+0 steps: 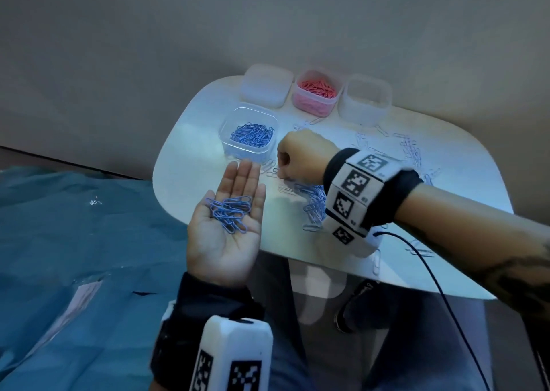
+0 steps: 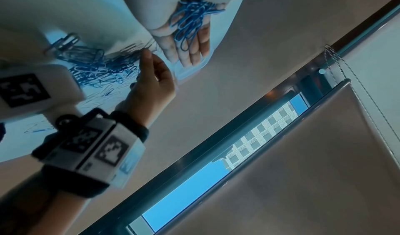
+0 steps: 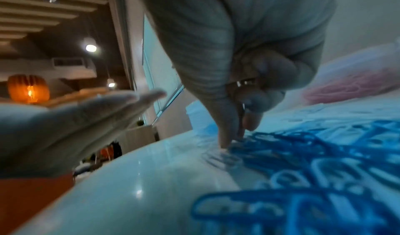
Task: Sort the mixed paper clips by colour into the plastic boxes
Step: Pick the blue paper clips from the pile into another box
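Several blue paper clips (image 1: 230, 213) rest on the flat, upturned left hand (image 1: 229, 227); beside it, the right hand (image 1: 300, 159), fingers curled, pinches at the loose clip pile (image 1: 312, 200) on the desk (image 1: 190, 164).

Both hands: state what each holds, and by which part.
The left hand lies flat and open, with a heap of blue paper clips resting on its palm. The right hand has its fingertips down on the table's clip pile; whether it pinches one cannot be told.
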The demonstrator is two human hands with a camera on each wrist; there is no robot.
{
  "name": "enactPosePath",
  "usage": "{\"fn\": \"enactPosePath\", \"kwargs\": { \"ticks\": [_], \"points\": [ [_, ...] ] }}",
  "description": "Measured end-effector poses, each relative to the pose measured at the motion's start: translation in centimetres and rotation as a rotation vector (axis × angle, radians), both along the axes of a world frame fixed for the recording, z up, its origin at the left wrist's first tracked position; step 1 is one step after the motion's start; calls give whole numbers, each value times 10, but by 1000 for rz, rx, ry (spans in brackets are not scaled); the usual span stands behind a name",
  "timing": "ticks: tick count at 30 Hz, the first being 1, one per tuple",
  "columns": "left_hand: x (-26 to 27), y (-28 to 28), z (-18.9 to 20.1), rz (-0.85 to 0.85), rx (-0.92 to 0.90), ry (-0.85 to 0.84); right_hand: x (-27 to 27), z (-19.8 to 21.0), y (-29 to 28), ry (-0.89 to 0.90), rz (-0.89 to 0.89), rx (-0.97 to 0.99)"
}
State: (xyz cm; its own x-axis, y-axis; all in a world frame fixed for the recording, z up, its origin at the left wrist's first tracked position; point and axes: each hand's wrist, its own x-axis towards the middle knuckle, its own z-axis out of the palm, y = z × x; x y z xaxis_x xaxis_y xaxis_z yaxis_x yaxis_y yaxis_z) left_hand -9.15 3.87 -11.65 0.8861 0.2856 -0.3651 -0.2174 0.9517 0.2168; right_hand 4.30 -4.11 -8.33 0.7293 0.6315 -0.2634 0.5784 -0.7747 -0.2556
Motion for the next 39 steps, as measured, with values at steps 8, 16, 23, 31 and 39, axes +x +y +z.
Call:
{"fn": "enactPosePath", "kwargs": {
  "ticks": [8,16,23,31,39],
  "points": [
    [10,-11,8,-22,-14,64,4,10,-22,249,-136,145],
    [12,-27,14,-58,-31,89,2,19,-55,406,-226,315],
    [15,-28,13,-53,-34,84,2,25,-62,468,-272,364],
    [14,-34,10,-84,-15,74,-10,26,-57,519,-238,424],
    [22,-35,16,-92,-6,88,-34,49,-36,536,52,466]
  ]
}}
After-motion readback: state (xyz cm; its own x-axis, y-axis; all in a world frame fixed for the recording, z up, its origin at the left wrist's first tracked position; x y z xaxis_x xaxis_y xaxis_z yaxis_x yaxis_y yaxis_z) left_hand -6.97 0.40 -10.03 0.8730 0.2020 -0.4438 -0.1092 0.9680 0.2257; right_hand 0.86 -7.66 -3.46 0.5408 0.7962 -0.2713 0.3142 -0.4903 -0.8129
